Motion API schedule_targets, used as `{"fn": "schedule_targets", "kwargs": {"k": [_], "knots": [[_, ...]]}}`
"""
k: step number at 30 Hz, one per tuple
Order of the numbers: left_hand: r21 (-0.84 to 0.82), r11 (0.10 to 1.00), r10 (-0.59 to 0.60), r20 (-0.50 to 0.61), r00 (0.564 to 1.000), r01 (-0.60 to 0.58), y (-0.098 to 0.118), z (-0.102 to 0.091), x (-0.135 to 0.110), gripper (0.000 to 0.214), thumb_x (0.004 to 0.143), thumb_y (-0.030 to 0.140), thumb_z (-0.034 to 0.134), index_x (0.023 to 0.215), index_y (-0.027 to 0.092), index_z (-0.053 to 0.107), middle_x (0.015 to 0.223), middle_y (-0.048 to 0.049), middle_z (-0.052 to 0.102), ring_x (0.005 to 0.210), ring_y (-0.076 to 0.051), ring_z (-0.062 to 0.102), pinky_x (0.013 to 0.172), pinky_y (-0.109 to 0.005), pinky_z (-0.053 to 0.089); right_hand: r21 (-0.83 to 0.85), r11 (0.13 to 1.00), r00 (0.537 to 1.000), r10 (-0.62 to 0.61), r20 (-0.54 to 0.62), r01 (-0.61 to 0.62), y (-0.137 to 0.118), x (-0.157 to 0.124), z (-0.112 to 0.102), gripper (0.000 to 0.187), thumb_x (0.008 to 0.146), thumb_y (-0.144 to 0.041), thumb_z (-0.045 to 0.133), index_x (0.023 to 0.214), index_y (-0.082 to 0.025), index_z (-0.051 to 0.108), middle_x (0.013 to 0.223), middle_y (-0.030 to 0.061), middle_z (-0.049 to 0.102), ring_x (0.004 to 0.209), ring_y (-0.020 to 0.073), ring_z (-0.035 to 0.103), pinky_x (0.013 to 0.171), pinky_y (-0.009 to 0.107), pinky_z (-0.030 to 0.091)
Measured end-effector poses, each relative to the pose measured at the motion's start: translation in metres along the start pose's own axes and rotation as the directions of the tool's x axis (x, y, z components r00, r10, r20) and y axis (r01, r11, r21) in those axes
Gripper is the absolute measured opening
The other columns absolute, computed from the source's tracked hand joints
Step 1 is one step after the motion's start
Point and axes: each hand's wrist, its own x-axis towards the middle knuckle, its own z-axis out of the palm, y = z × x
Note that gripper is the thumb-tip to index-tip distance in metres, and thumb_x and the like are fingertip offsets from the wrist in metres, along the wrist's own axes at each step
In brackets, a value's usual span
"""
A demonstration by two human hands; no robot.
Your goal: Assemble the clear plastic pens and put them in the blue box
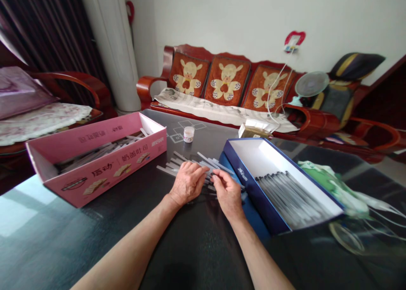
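Note:
My left hand [189, 182] is curled over the table with its fingers closed on what looks like a translucent pen tube, mostly hidden by the fingers. Almost touching it, my right hand [227, 192] pinches a small black pen part [213, 174] between thumb and forefinger. Around and beyond both hands lies a loose pile of frosted pen tubes [165, 170], pointing various ways. Just right of my right hand is an open blue box [258, 201] with a white inside. Many translucent pens with black ends [285, 194] lie side by side in it.
A pink open box [127, 163] holding more tubes stands on the dark table [196, 256] at left. Beyond the pile are a small white tub [188, 134] and a tissue pack [253, 130]. A green-and-white bag [333, 184] and a clear round object [347, 237] lie right.

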Motion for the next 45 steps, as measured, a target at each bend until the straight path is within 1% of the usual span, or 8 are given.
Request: {"fn": "schedule_targets", "kwargs": {"k": [10,19,25,31,34,39,41,45], "knots": [[-0.004,0.999,0.032,0.056,0.998,-0.032,0.003,0.001,0.001,0.027,0.093,0.025,0.041,0.110,0.019,0.061,0.082,-0.0059,0.059,0.077,-0.019,0.050,0.076,-0.035,0.039,-0.030,0.999,0.999,-0.034,0.028,0.035,0.006,0.000,-0.002,0.019,0.082,-0.029,0.058,0.096,-0.021,0.067,0.092,0.0070,0.072,0.085,0.0205,0.068,0.077,0.035,0.057],[0.031,0.998,0.055,0.073,0.996,-0.057,0.003,0.000,0.001,0.027,0.093,0.026,0.042,0.108,0.019,0.063,0.082,-0.0070,0.061,0.079,-0.020,0.052,0.078,-0.037,0.040,-0.174,0.961,0.976,-0.203,0.073,0.213,0.003,0.001,-0.005,0.015,0.085,-0.023,0.055,0.092,-0.021,0.067,0.092,0.0063,0.070,0.088,0.0187,0.066,0.082,0.033,0.054],[-0.043,0.998,0.036,0.023,0.999,-0.035,0.002,0.002,0.000,0.024,0.093,0.023,0.044,0.107,0.014,0.060,0.081,-0.0063,0.062,0.077,-0.018,0.053,0.079,-0.036,0.042,-0.137,0.985,0.992,-0.095,0.082,0.106,0.007,0.000,-0.005,0.019,0.083,-0.027,0.058,0.099,-0.020,0.063,0.090,0.0053,0.071,0.080,0.0178,0.067,0.077,0.031,0.055],[-0.089,0.995,0.039,0.018,0.999,-0.037,0.003,0.000,0.001,0.020,0.093,0.025,0.044,0.100,0.016,0.060,0.083,-0.0060,0.063,0.078,-0.018,0.054,0.080,-0.036,0.041,-0.051,0.998,0.991,-0.027,0.129,0.034,0.001,0.002,-0.009,0.017,0.083,-0.031,0.057,0.094,-0.020,0.063,0.085,0.0041,0.071,0.076,0.0178,0.068,0.072,0.029,0.056],[-0.094,0.995,0.046,0.033,0.998,-0.043,0.005,-0.003,0.002,0.020,0.093,0.025,0.043,0.100,0.017,0.061,0.082,-0.0055,0.062,0.077,-0.018,0.053,0.081,-0.036,0.041,-0.162,0.982,0.986,-0.077,0.149,0.101,-0.004,0.003,-0.013,0.017,0.085,-0.034,0.055,0.089,-0.020,0.064,0.078,0.0030,0.070,0.070,0.0163,0.066,0.067,0.027,0.054],[-0.116,0.991,0.071,0.074,0.995,-0.062,0.007,-0.005,0.002,0.022,0.093,0.025,0.042,0.100,0.017,0.061,0.082,-0.0060,0.061,0.081,-0.019,0.053,0.082,-0.037,0.040,-0.403,0.884,0.969,-0.190,0.157,0.238,-0.011,0.003,-0.018,0.030,0.092,-0.036,0.044,0.073,-0.020,0.061,0.066,0.0039,0.066,0.064,0.0162,0.062,0.065,0.027,0.049],[-0.120,0.991,0.067,0.071,0.995,-0.058,0.007,-0.004,0.002,0.022,0.092,0.025,0.042,0.100,0.017,0.061,0.082,-0.0059,0.061,0.080,-0.019,0.053,0.082,-0.037,0.040,-0.418,0.875,0.969,-0.203,0.142,0.245,-0.012,0.002,-0.018,0.029,0.093,-0.034,0.041,0.080,-0.019,0.062,0.072,0.0054,0.067,0.068,0.0170,0.063,0.067,0.027,0.048],[-0.123,0.991,0.052,0.059,0.997,-0.044,0.005,-0.004,0.002,0.021,0.092,0.025,0.043,0.099,0.016,0.061,0.082,-0.0056,0.061,0.079,-0.018,0.052,0.082,-0.037,0.040,-0.384,0.871,0.951,-0.265,0.160,0.307,-0.013,0.000,-0.015,0.018,0.089,-0.030,0.049,0.099,-0.018,0.058,0.086,0.0064,0.067,0.076,0.0176,0.063,0.069,0.027,0.049]]}}
